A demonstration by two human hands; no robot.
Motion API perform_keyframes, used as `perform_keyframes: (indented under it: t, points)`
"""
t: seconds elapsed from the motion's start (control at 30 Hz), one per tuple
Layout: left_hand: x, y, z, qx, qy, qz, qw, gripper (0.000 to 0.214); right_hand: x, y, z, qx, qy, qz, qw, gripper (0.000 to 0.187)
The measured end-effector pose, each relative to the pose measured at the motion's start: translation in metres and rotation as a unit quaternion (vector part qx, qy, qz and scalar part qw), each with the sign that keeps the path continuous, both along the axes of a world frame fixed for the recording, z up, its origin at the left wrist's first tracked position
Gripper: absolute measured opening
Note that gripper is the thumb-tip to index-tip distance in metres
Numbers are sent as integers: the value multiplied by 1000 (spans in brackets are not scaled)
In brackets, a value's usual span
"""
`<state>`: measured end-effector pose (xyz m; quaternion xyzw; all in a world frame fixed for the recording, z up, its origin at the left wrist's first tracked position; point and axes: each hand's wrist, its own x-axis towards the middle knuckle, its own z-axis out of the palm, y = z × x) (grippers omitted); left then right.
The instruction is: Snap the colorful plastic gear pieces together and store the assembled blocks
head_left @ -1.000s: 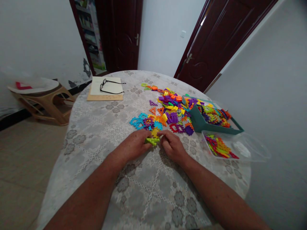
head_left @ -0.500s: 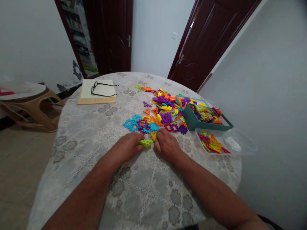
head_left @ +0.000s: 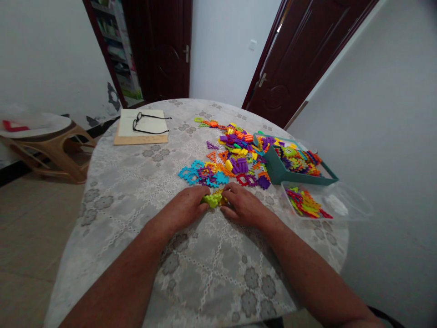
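Note:
My left hand [head_left: 189,204] is closed on a lime-green plastic building piece [head_left: 212,200] with a toothed edge. Opposite it, my right hand [head_left: 241,203] pinches a yellow building piece [head_left: 221,196], mostly covered by the fingers. The two pieces meet between my hands, low over the patterned tablecloth [head_left: 205,273]; whether they are locked together I cannot tell. Just beyond my fingertips lie light-blue toothed pieces [head_left: 222,177] and a dark purple one [head_left: 264,182].
A heap of mixed coloured pieces [head_left: 239,150] spreads across the table's far middle. To its right stand a teal box [head_left: 300,179] and a clear plastic tray [head_left: 355,210], both holding pieces. Black glasses [head_left: 150,132] rest on paper [head_left: 126,120] at the far left.
The green and yellow pieces have come closer together between my hands, and the right fingers have loosened slightly around the yellow one. The whole view has shifted a little.

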<state>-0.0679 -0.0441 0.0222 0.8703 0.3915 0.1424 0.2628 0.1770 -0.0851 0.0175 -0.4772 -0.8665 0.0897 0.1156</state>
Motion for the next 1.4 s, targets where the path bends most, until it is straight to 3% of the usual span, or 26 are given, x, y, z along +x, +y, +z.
perform_keyframes:
  t: [0.17, 0.3, 0.4, 0.53, 0.73, 0.87, 1.0, 1.13, 1.27, 1.4]
  points:
    - [0, -1, 0, 10, 8, 3, 1000, 13, 9, 4, -6, 18, 13, -2, 1000, 5]
    - [1, 0, 0, 6, -4, -6, 1000, 11, 13, 7, -12, 43, 121, -20, 992, 5]
    - [2, -1, -2, -6, -28, -9, 1000, 10, 13, 7, -13, 13, 171, -59, 983, 7]
    - [5, -4, 0, -29, -62, 25, 997, 22, 1, 1, -12, -16, 193, -45, 980, 13]
    - [8, -6, 8, -47, -50, 65, 996, 40, -12, -1, -15, 0, 219, -22, 975, 16]
    - [6, -4, 2, 1, -42, 12, 999, 17, -11, 4, -20, 41, 243, -2, 969, 21]
    - [4, -2, -4, 0, -31, 13, 999, 18, -5, 15, -28, 122, 162, -64, 977, 26]
    - [4, -2, -3, -3, -31, 12, 999, 21, -1, 25, -35, 108, 57, -103, 987, 27]
    - [5, -2, 0, -8, -20, 18, 1000, 12, -2, 29, -37, 106, 40, -121, 986, 23]
    - [6, -2, 0, -1, -23, 8, 1000, 10, -2, 23, -30, 90, 59, -97, 989, 16]
